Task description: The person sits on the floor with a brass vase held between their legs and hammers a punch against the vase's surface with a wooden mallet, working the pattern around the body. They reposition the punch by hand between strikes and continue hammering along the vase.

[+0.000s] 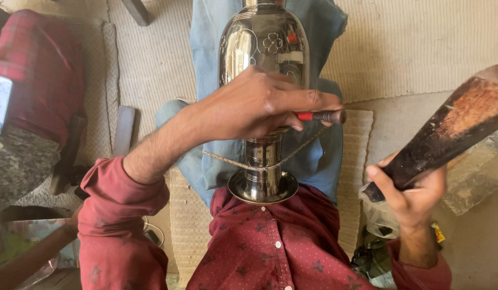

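A tall shiny metal vase (264, 48) with engraved flower patterns lies along my lap, its round foot (263, 188) against my red shirt. A thin cord (292, 156) runs around its narrow stem. My left hand (254, 104) rests on the vase body and pinches a small dark chisel with a red band (321, 116), tip pointing right. My right hand (413, 196) grips a dark worn wooden mallet (453, 131), raised to the right of the vase and apart from it.
Woven mats (410, 48) cover the floor under my blue-trousered legs (324, 32). A red checked cloth bundle (39, 70) lies at the left. A wooden stick (122, 131) sits beside it. Plastic wrappers (378, 225) lie under my right wrist.
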